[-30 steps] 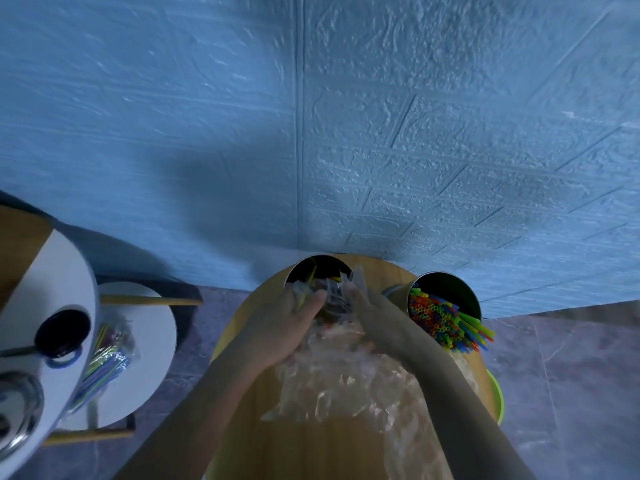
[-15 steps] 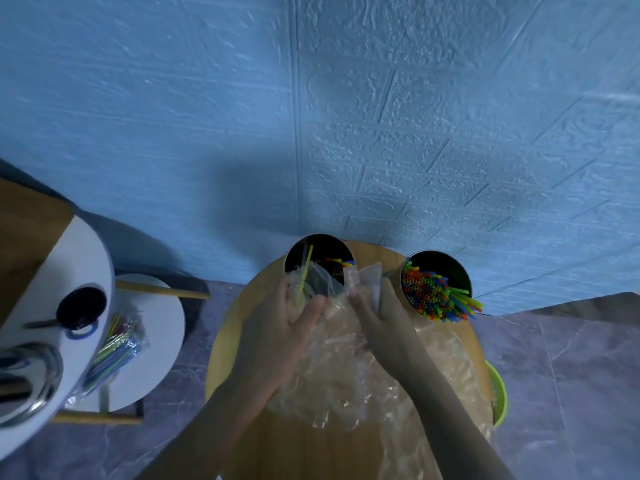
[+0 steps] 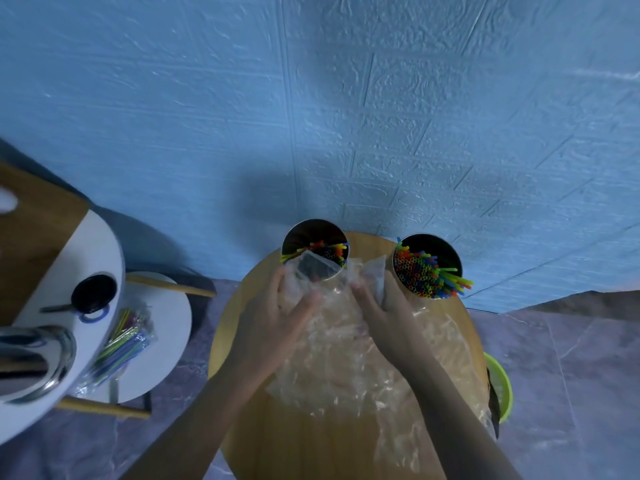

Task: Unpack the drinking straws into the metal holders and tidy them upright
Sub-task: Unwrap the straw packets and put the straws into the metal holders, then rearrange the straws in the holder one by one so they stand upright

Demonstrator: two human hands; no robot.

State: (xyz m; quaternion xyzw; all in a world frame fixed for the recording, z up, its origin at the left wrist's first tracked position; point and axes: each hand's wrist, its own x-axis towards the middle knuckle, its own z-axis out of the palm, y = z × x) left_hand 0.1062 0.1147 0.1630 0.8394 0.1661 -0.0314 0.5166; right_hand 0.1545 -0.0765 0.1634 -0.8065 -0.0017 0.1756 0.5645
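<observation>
Two metal holders stand at the far edge of a round wooden table [image 3: 242, 427]. The left holder [image 3: 313, 233] has a few coloured straws [image 3: 329, 249] lying across its mouth. The right holder [image 3: 440, 245] is packed with coloured straws [image 3: 420, 271], some leaning out to the right. My left hand [image 3: 280, 327] and my right hand [image 3: 384, 310] both grip a clear plastic bag [image 3: 346, 348] just in front of the left holder; the bag's top edge overlaps that holder's rim. Crumpled clear plastic covers much of the table.
A blue textured wall rises right behind the holders. At left stands a low white stool [image 3: 166, 327] bearing a pack of coloured straws [image 3: 124, 337]. A white round table [image 3: 90, 258] with a black lid [image 3: 93, 293] and a steel bowl [image 3: 31, 362] is at far left. A green basin [image 3: 500, 386] peeks out at right.
The view has tilted down and nearer. The straws that stuck out of the bag now lie in the left holder, and both hands have drawn the bag slightly back from it.
</observation>
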